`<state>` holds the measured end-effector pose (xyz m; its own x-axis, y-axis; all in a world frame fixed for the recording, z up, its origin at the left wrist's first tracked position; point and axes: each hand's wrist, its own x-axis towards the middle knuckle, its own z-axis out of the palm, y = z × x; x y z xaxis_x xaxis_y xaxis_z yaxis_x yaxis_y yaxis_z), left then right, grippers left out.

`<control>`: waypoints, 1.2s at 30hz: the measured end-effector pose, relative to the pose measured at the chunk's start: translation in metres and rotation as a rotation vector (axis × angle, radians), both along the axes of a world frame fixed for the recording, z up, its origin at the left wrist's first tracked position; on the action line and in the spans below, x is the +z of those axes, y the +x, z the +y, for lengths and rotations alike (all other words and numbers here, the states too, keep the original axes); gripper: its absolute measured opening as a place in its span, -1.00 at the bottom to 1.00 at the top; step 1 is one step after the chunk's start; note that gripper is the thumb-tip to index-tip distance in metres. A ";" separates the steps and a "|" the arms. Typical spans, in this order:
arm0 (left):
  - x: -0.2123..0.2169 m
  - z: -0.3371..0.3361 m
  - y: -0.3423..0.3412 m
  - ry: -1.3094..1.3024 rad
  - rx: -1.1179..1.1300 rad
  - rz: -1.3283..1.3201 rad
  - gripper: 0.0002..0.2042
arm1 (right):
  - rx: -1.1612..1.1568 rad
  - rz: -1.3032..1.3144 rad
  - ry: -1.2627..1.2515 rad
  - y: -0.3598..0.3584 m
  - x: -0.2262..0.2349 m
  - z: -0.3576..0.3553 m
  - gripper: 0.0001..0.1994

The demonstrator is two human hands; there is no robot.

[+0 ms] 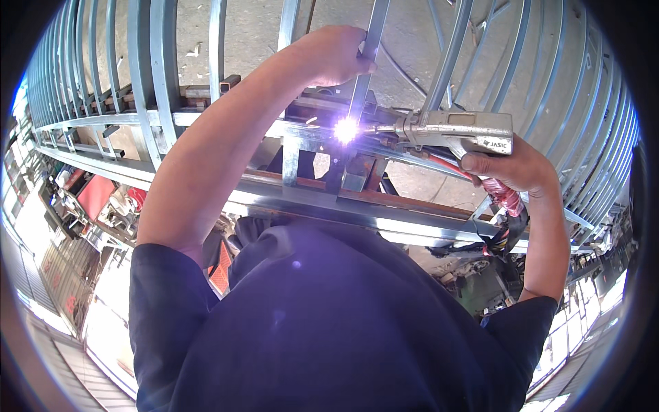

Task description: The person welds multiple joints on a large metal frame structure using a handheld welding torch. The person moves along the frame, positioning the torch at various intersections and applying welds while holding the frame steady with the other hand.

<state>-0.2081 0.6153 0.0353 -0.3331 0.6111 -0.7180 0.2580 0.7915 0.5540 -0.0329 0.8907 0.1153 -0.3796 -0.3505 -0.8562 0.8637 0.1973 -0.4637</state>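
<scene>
My left hand (336, 56) is wrapped round an upright square metal bar (377, 33) above the rail. In my right hand (523, 166) is a silver welding gun (453, 126), gripped by its handle, its nozzle pointing left. A bright violet-white welding spark (346, 130) glows at the nozzle's tip, where the bar meets the horizontal metal rail (264, 128). The glare hides the joint itself. From the gun's handle hangs a cable bundle (503, 197) in reddish wrapping.
Rows of galvanized bars (163, 62) stretch to both sides, forming a long railing frame. A rusty steel beam (412, 204) runs beneath it, close to my body. Loose metal offcuts lie on the concrete floor (247, 41) beyond. At the left is a red flat panel (96, 199) among tools.
</scene>
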 end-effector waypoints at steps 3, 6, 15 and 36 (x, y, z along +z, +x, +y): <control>0.004 0.001 -0.001 -0.014 -0.021 -0.004 -0.52 | -0.005 0.000 -0.010 -0.001 0.000 -0.001 -0.27; 0.006 0.004 -0.002 -0.037 -0.050 0.002 -0.52 | 0.033 -0.017 0.028 -0.003 -0.001 0.000 -0.27; 0.013 0.006 -0.002 -0.060 -0.024 -0.036 -0.53 | 0.034 -0.018 0.086 0.001 -0.002 0.004 -0.26; 0.000 0.003 0.001 -0.067 0.025 -0.049 -0.52 | -0.006 -0.032 0.060 0.006 0.002 0.010 -0.27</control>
<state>-0.2069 0.6188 0.0349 -0.3112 0.5536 -0.7725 0.2122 0.8328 0.5113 -0.0272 0.9006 0.1174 -0.3533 -0.2963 -0.8874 0.8793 0.2186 -0.4231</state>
